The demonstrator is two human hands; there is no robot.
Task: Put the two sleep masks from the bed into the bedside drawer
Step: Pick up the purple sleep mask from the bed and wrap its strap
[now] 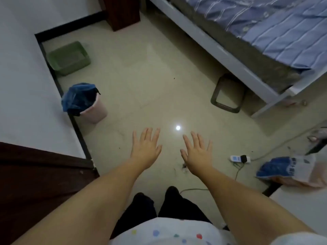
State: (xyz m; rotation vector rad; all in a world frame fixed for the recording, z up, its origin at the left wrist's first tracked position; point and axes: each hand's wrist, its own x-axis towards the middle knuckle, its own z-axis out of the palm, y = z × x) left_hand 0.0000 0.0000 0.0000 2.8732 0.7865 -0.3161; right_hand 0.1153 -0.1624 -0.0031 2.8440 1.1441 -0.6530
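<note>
Both of my hands are stretched out over the pale tiled floor, palms down, fingers spread, holding nothing: my left hand point(146, 147) and my right hand point(197, 152). The bed point(221, 48) with a blue striped cover point(283, 27) fills the upper right. No sleep mask shows on the visible part of the bed. A dark red-brown piece of furniture point(122, 11) stands at the top beside the bed; no drawer can be made out on it.
A pink bin with a blue liner point(85, 103) stands by the left wall, a green basket point(69, 57) behind it. A dark basket point(228, 93) sits under the bed edge. A power strip point(240, 159) with cables and a blue-and-white bag point(286, 167) lie at right. A dark door point(35, 183) is at lower left.
</note>
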